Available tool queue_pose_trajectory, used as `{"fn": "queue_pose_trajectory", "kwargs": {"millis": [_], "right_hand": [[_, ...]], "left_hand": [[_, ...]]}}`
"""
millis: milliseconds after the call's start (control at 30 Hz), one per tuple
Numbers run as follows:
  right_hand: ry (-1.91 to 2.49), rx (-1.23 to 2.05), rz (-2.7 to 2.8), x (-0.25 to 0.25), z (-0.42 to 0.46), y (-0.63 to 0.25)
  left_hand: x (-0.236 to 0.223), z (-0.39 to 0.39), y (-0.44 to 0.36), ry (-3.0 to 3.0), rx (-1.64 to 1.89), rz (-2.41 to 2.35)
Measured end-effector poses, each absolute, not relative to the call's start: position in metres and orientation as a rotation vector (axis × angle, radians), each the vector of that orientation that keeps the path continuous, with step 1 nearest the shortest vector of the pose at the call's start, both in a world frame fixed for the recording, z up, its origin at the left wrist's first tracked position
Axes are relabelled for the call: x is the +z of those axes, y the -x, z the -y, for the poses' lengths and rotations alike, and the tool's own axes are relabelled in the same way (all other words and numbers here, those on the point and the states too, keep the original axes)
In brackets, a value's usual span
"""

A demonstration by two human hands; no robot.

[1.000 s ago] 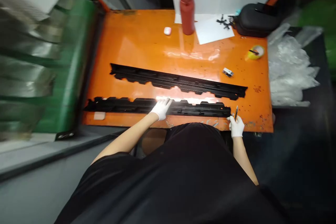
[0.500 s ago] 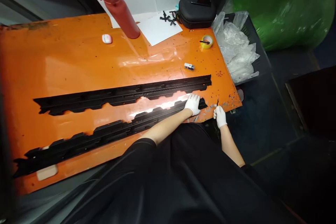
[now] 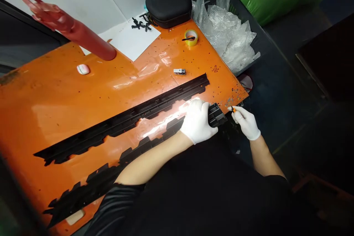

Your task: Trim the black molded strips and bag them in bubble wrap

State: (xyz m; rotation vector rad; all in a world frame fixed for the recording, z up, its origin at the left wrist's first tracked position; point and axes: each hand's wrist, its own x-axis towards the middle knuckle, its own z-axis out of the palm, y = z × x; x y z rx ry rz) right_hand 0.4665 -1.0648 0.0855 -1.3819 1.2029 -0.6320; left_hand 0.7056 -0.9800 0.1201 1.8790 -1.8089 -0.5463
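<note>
Two long black plastic strips lie on an orange table (image 3: 55,96). The near strip (image 3: 110,169) runs along the table's front edge; my left hand (image 3: 197,121), in a white glove, lies curled over its right end and holds it. The far strip (image 3: 132,114) lies parallel behind it. My right hand (image 3: 245,121), also gloved, is closed on a small orange-handled tool (image 3: 233,109) just right of the near strip's end, at the table's corner.
On the table's far side are a red bottle (image 3: 80,35), white paper (image 3: 132,40), a black case (image 3: 168,5), a yellow tape roll (image 3: 190,37), a small grey clip (image 3: 179,71) and a white-pink object (image 3: 83,69). Clear plastic bags (image 3: 229,33) are piled to the right.
The view swung right and closer. My left hand slid along the near strip from its middle to its right end. My right hand stayed at the table's corner with the tool.
</note>
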Motion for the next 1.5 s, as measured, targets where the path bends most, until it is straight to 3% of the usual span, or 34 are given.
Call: {"fn": "queue_pose_trajectory", "kwargs": {"millis": [167,400,667,1000,1200,1333,1500], "right_hand": [[1.779,-0.507,-0.981,0.125,1.061,-0.474],[1.839,-0.524,-0.808,0.114,1.068,-0.479],[1.728,-0.489,-0.811,0.108,1.064,-0.477],[1.323,-0.232,-1.092,0.042,1.067,-0.497],[1.144,-0.544,-0.883,0.082,1.065,-0.493],[1.135,-0.420,-0.853,0.115,1.070,-0.506],[1.556,-0.231,-0.789,0.144,1.099,-0.521]], "left_hand": [[0.166,0.962,-0.711,-1.754,-0.446,1.721],[0.180,0.957,-0.711,-1.761,-0.455,1.706],[0.178,0.955,-0.708,-1.778,-0.502,1.705],[0.187,0.951,-0.706,-1.752,-0.619,1.684],[0.185,0.952,-0.705,-1.774,-0.622,1.677],[0.179,0.954,-0.705,-1.764,-0.668,1.673],[0.168,0.960,-0.707,-1.734,-0.876,1.655]]}}
